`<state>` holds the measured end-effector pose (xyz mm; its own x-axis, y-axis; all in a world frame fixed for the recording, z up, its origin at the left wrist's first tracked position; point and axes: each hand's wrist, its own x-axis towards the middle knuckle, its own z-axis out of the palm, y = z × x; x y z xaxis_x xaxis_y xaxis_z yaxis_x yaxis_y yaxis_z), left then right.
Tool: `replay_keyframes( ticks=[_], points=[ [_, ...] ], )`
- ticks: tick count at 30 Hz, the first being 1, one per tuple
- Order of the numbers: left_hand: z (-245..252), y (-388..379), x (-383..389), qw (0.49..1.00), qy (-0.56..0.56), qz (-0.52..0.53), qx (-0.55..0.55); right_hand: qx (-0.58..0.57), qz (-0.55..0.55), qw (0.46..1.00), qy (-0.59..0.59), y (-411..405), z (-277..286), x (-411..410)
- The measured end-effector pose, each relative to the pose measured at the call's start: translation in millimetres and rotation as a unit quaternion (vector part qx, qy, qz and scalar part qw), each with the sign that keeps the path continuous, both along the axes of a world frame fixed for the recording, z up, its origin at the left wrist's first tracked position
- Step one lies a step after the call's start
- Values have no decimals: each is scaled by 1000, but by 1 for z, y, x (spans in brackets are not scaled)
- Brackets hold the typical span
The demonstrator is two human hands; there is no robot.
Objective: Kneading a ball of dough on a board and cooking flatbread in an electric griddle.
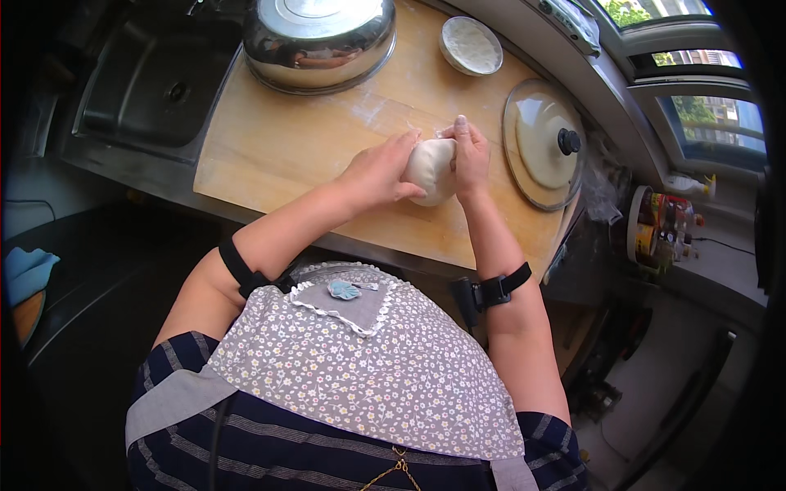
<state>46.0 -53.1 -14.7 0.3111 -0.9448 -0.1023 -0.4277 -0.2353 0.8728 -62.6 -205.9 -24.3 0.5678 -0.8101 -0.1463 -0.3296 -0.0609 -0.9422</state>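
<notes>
A smooth, pale ball of dough (431, 175) is held between both hands over the wooden board (282, 147). My left hand (382, 167) wraps its left side, thumb low on the front and fingers over the top. On the dough's right side, my right hand (471, 156) grips with curled fingers, its thumb pointing up. White flour shows on the fingertips. Whether the dough rests on the board or is lifted slightly cannot be told. Past the hands lies a thin dusting of flour on the wood.
A large upturned steel pan (319, 52) stands at the board's back left, near the sink (153, 86). A bowl of white flour (471, 46) is at the back. At right, a glass lid (543, 144) lies over pale dough. Bottles and jars (663, 227) stand beyond it.
</notes>
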Motion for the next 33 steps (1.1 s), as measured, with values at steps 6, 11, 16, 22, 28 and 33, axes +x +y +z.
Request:
replay_keyframes(
  ticks=[6,11,16,22,28,33],
  points=[
    [-1,47,-34,995,-47,-22,-79,-303,-67,951,-3,76,-13,-29],
    [-1,49,-16,995,-51,-14,-84,-381,-11,924,-8,61,-25,-29],
    [10,13,5,999,-6,16,35,-384,76,917,73,16,-29,-16],
    [-1,10,-13,995,-73,13,-69,95,7,995,-21,1,17,6],
    [-9,57,-37,992,-66,5,-104,-330,-82,941,-9,80,-12,-25],
    [-5,56,-16,991,-72,-2,-115,-381,-2,924,20,67,-20,-22]
  ],
)
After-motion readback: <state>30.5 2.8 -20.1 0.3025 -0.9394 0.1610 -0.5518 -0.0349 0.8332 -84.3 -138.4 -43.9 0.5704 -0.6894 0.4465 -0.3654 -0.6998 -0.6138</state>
